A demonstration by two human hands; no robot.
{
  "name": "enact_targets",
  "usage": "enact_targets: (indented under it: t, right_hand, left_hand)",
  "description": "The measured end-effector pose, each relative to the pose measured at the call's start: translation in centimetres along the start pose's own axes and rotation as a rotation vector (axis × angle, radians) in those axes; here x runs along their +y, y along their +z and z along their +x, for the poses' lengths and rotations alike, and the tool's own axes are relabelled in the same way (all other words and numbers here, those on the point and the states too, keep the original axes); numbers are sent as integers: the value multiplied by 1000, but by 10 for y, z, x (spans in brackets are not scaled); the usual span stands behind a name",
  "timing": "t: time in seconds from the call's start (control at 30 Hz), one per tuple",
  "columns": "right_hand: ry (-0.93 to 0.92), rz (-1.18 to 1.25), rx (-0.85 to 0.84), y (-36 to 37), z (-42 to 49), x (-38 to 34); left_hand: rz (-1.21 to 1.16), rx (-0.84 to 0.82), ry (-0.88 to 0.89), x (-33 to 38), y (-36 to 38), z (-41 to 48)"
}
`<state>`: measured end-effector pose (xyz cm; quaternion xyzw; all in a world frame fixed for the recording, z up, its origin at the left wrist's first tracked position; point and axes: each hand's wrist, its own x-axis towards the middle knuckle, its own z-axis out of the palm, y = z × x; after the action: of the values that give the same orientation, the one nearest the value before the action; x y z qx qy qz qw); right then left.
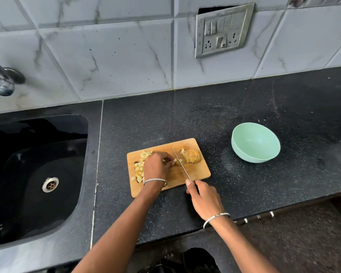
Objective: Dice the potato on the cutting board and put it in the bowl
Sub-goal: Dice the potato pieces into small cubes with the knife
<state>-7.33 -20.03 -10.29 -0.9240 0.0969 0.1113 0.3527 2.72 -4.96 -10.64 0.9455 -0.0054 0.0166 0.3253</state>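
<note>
Right hand grips knife by the handle, blade down mid-board. Left hand pinches potato piece against the blade: fingertips risk a nick. Dice crowd cutting board left edge, may spill. Uncut potato at far-right corner; bowl apart, empty.

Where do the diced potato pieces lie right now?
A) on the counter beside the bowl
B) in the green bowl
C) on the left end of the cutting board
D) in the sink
C: the diced pieces are heaped on the cutting board's left end, while the bowl is empty.
</note>
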Motion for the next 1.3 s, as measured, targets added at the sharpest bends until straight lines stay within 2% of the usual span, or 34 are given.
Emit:
enact_targets:
  t: [0.4, 0.67, 0.87, 1.03, 1.3]
  right_hand:
    - [75, -28, -66, 5, 2, -8]
    - [141, -236, -59, 6, -1, -26]
    - [164, -221, -74, -5, -13, -16]
    - [145, -142, -68, -11, -11, -15]
    - [98, -175, -81, -3, -4, -22]
  left_hand:
    - [2, -31, 0, -3, 0, 5]
    - [-24, -22, -52, -3, -2, 6]
    - [-11, 20, -47, -3, -2, 3]
    - [-5, -12, -25, -6, -5, 3]
    - [32, -18, -45, -3, -7, 3]
